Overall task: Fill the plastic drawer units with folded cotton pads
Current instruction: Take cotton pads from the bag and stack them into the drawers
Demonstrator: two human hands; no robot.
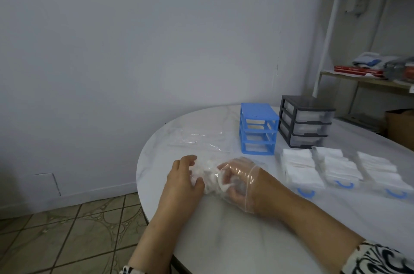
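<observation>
In the head view, a clear plastic bag point(215, 175) holding white cotton pads point(207, 178) is seen on the white round table point(224, 240), gripped from both ends. The left hand point(183, 176) is laid over the closed end of the bag, its fingers curled down and its thumb pressed against the plastic, so that the bag is pinched with the pads bunched inside it. The right hand point(235, 180) is pushed into the bag's open mouth up to the wrist; through the film its fingers are seen curled around a clump of pads, though how tightly they are held cannot be told through the creased plastic. Just beyond the left fingertips a second, flattened clear bag point(199, 139) is lying on the table. Further beyond the right fingers a blue drawer frame point(257, 128) stands upright with its three slots open, and just beside it, to the right, a dark grey drawer unit point(305, 125) stands with three translucent drawers pushed in. To the right of the right hand, three clear drawers point(340, 170) with blue handles are set side by side on the table, each filled with rows of folded white pads. A metal shelf rack point(331, 27) is seen against the wall behind the table.
</observation>
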